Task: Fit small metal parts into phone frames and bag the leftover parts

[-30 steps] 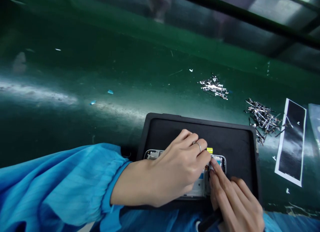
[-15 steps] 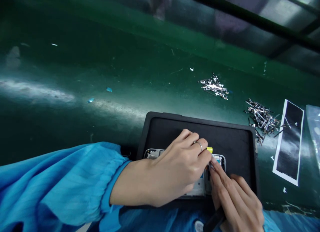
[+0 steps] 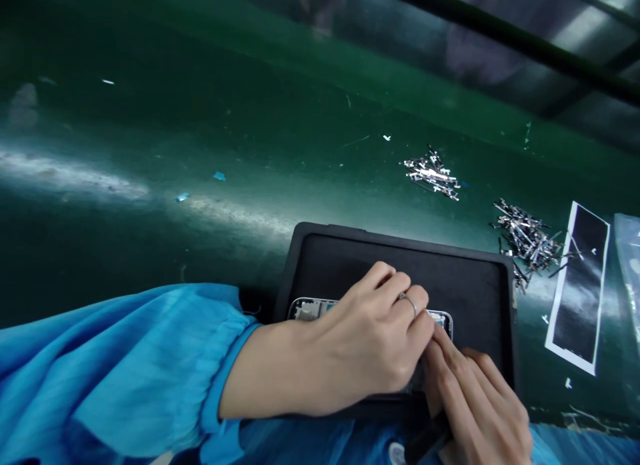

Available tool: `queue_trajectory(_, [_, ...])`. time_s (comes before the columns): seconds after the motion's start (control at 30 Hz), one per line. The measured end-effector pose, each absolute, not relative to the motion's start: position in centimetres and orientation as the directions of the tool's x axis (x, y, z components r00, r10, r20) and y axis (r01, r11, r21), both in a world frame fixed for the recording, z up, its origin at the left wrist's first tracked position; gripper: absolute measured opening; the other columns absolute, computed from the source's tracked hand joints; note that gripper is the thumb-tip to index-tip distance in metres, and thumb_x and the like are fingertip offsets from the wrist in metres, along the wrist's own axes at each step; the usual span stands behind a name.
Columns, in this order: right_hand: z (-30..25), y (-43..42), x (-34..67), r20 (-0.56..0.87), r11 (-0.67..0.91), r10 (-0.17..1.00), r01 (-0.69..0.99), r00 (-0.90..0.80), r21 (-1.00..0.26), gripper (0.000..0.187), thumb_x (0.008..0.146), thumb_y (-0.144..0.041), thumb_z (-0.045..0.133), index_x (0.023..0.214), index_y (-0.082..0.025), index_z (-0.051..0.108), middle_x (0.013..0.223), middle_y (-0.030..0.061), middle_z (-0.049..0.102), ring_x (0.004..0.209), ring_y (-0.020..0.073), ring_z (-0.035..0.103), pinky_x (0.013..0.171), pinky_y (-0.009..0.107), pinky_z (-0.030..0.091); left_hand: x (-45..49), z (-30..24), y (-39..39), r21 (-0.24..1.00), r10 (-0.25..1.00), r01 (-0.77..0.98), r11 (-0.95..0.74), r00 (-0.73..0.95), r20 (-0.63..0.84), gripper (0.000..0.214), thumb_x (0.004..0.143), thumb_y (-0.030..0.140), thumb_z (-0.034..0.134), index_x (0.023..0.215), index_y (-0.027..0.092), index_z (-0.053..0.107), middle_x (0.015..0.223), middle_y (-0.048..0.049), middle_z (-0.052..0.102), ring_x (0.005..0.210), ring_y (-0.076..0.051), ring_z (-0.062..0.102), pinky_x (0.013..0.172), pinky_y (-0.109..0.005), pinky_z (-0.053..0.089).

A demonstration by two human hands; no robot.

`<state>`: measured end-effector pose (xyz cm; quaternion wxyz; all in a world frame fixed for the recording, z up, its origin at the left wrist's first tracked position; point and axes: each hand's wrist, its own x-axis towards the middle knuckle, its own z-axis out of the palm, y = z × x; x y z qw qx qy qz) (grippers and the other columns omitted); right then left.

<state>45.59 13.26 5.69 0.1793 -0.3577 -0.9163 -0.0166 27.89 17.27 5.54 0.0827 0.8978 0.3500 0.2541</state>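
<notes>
A silver-edged phone frame (image 3: 307,309) lies in the black tray (image 3: 463,278), mostly covered by my hands. My left hand (image 3: 370,338), with a ring on one finger, reaches across it. Its fingers are curled together over the frame's right part, and their tips are hidden. My right hand (image 3: 470,398) meets it there, fingers closed and fingertips against the left hand. Out from beneath the right palm sticks a dark bar like a tool handle (image 3: 429,441); its working end is out of sight.
Two piles of small thin metallic strips, a far pile (image 3: 431,173) and a nearer pile (image 3: 530,238), lie on the green table (image 3: 150,251). A white-edged black sheet (image 3: 580,285) and a clear plastic bag (image 3: 629,251) are at the right. Small blue scraps (image 3: 219,176) lie further left.
My left hand has shifted slightly right, covering more of the frame's right end. A yellow tab that showed beyond its fingers is now hidden. My right hand has barely moved.
</notes>
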Motion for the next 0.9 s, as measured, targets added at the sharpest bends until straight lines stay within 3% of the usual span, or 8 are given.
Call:
queue_trajectory(0.2, [5.4,13.5,45.7,0.432,0.777,0.604,0.614,-0.670,-0.136,0.032,0.075,-0.002,0.040,0.103,0.002,0.055,0.100,0.0249,0.061,0.078,0.0209,0.063,0.060,0.031,0.047,27.3,6.0,17.7,0.106,0.486,0.499,-0.860,0.738,0.468,0.026,0.082,0.007,0.036,0.079,0.009,0.062,0.064,-0.0065,0.056,0.057,-0.017,0.046,0.062,-0.035,0.043])
queue_trajectory(0.33, [5.3,13.1,45.8,0.373,0.758,0.639,0.633,-0.672,-0.158,0.030,0.077,-0.004,0.038,0.100,0.005,0.056,0.099,0.0268,0.061,0.079,0.0231,0.064,0.060,0.031,0.046,26.9,5.7,18.0,0.081,0.409,0.439,-0.895,0.733,0.544,0.033,0.081,0.005,0.032,0.067,0.011,0.061,0.063,-0.0078,0.059,0.054,-0.016,0.047,0.062,-0.034,0.043])
queue_trajectory(0.43, [5.5,13.0,45.7,0.335,0.740,0.662,0.657,-0.671,-0.146,0.031,0.081,-0.006,0.034,0.100,0.003,0.057,0.100,0.0241,0.062,0.078,0.0208,0.064,0.062,0.031,0.046,26.8,5.2,17.9,0.151,0.451,0.447,-0.882,0.705,0.547,0.033,0.081,0.006,0.031,0.067,0.011,0.061,0.067,-0.0085,0.059,0.058,-0.017,0.047,0.063,-0.034,0.042])
queue_trajectory(0.67, [5.3,13.0,45.8,0.330,0.733,0.667,0.667,-0.668,-0.132,0.030,0.080,-0.002,0.037,0.102,0.001,0.057,0.103,0.0220,0.061,0.076,0.0179,0.064,0.064,0.030,0.045,27.2,5.2,17.9,0.567,0.781,0.551,-0.613,0.532,0.328,0.025,0.079,0.002,0.041,0.058,0.011,0.052,0.064,-0.0032,0.049,0.059,-0.013,0.036,0.056,-0.028,0.035])
queue_trajectory(0.9, [5.8,13.1,45.4,0.333,0.739,0.664,0.657,-0.670,-0.149,0.026,0.079,-0.004,0.041,0.100,-0.001,0.057,0.104,0.0214,0.060,0.073,0.0189,0.063,0.062,0.031,0.045,27.2,5.2,18.3,0.599,0.739,0.470,-0.649,0.579,0.346,0.029,0.077,-0.004,0.040,0.054,0.013,0.045,0.057,0.0010,0.038,0.056,-0.011,0.032,0.054,-0.026,0.032])
